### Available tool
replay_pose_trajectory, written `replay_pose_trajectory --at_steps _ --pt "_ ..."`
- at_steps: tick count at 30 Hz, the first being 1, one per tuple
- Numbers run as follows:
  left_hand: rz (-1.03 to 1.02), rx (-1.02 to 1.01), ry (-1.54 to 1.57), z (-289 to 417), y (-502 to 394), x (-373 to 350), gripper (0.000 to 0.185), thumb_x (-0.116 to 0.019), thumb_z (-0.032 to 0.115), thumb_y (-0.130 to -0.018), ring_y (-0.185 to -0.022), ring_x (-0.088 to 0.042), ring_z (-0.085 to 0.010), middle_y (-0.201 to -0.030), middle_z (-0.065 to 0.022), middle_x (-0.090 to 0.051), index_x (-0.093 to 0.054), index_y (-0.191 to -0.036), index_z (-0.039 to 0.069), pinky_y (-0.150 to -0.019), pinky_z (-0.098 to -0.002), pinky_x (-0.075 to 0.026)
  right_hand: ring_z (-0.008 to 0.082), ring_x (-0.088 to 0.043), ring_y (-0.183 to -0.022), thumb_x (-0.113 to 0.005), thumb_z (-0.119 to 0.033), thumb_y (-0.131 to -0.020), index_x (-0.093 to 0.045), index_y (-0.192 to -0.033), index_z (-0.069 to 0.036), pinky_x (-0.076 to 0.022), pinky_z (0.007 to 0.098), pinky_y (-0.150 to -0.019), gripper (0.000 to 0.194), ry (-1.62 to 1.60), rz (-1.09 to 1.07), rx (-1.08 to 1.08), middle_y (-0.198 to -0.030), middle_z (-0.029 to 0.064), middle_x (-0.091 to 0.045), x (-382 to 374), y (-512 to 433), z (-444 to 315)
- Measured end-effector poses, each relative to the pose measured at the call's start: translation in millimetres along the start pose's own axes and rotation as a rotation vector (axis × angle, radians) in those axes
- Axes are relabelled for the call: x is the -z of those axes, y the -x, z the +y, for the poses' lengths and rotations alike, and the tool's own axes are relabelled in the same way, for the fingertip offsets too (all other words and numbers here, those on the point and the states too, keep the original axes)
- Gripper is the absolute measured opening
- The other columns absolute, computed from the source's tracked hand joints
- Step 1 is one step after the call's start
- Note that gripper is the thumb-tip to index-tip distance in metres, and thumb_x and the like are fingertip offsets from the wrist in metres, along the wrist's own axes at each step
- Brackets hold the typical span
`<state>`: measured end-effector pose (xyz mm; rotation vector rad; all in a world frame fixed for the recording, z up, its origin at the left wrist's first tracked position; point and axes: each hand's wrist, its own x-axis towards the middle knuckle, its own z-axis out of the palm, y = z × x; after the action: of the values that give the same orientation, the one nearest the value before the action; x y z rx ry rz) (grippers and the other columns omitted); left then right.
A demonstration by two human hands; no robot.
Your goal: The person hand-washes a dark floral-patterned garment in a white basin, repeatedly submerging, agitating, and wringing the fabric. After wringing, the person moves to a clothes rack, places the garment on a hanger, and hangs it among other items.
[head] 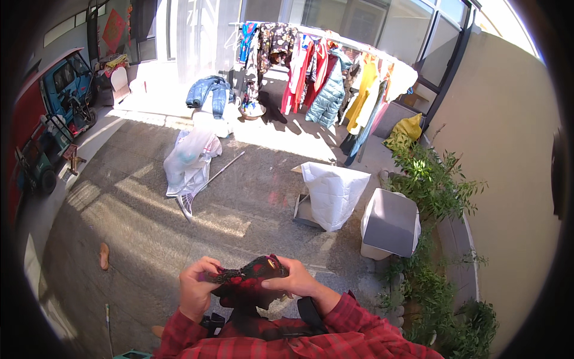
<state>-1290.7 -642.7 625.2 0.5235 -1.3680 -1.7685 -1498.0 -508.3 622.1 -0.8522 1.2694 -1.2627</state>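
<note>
A dark garment with a red pattern [251,280] is stretched between both hands, close to the body, at the bottom middle of the head view. My left hand [197,285] pinches its left edge between thumb and fingers. The right edge is gripped by my right hand [291,278], thumb on top, near a small gold-coloured piece [271,264]. The garment's lower part hangs over the red plaid shirt front and partly hides it. Beyond the hands, several clothes hang on a rack [354,42], among them a light blue quilted jacket [327,92].
On the paving lie stuffed plastic bags [186,161], a rake [190,202] and a sandal [104,256]. A white bag [334,193] and a lidded bin [390,224] stand at right, beside shrubs [426,179] and a wall. Blue jeans [210,92] lie farther back; a blue vehicle [67,85] is at far left.
</note>
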Motion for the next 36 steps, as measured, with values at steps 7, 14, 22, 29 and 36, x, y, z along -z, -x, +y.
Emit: replay_pose_trajectory --at_steps 7,14,22,29,36 --pt "-0.11 -0.11 -0.115 -9.7 -155.2 41.5 0.025 -0.069 -0.016 -0.063 -0.087 -0.057 -0.0152 -0.096 -0.0105 -0.059 -0.059 -0.08 -0.001 -0.077 -0.0267 -0.046 0.0099 -0.058 -0.091 -0.065 0.006 -0.079 -0.061 -0.115 -0.003 -0.048 0.0269 -0.083 0.037 0.318 0.088 -0.016 -0.1 0.0021 -0.066 63.4 -127.0 -26.1" --pt "-0.038 -0.311 -0.396 -21.5 -275.4 34.8 0.022 -0.071 -0.01 -0.058 -0.081 -0.057 -0.0179 -0.089 -0.0095 -0.059 -0.06 -0.074 0.0 -0.075 -0.0279 -0.044 0.0359 -0.063 -0.1 -0.059 0.011 -0.067 -0.063 -0.107 -0.001 -0.0517 0.0371 -0.085 0.042 0.844 0.291 0.434 -0.109 0.0166 -0.063 137.2 -220.9 -32.7" --pt "0.142 -0.427 -0.615 -48.8 -388.2 9.7 0.022 -0.071 -0.009 -0.06 -0.082 -0.059 -0.0206 -0.098 -0.0114 -0.058 -0.061 -0.077 0.0 -0.071 -0.0279 -0.046 0.0355 -0.063 -0.1 -0.053 0.008 -0.07 -0.062 -0.109 0.0 -0.0512 0.0369 -0.085 0.041 0.873 0.286 0.432 -0.108 0.0188 -0.063 239.1 -326.9 -72.0" --pt "0.162 -0.289 -0.416 -70.6 -494.3 -22.2 0.018 -0.061 -0.012 -0.072 -0.089 -0.06 -0.0159 -0.096 -0.0101 -0.064 -0.062 -0.086 0.0 -0.081 -0.0264 -0.046 0.0131 -0.063 -0.088 -0.048 0.007 -0.086 -0.063 -0.109 0.0 -0.0494 0.0269 -0.079 0.029 0.361 0.116 0.333 -0.095 0.0076 -0.069 320.6 -439.8 -152.4" --pt "0.132 -0.08 -0.425 -99.7 -605.5 -1.6 0.015 -0.057 -0.013 -0.073 -0.076 -0.057 -0.01 -0.082 -0.0023 -0.061 -0.06 -0.083 -0.002 -0.072 -0.0229 -0.044 0.0239 -0.067 -0.093 -0.045 0.007 -0.087 -0.06 -0.105 0.009 -0.0527 0.0314 -0.083 0.024 -0.006 0.082 0.23 -0.099 0.0214 -0.068 356.2 -536.9 -239.0"
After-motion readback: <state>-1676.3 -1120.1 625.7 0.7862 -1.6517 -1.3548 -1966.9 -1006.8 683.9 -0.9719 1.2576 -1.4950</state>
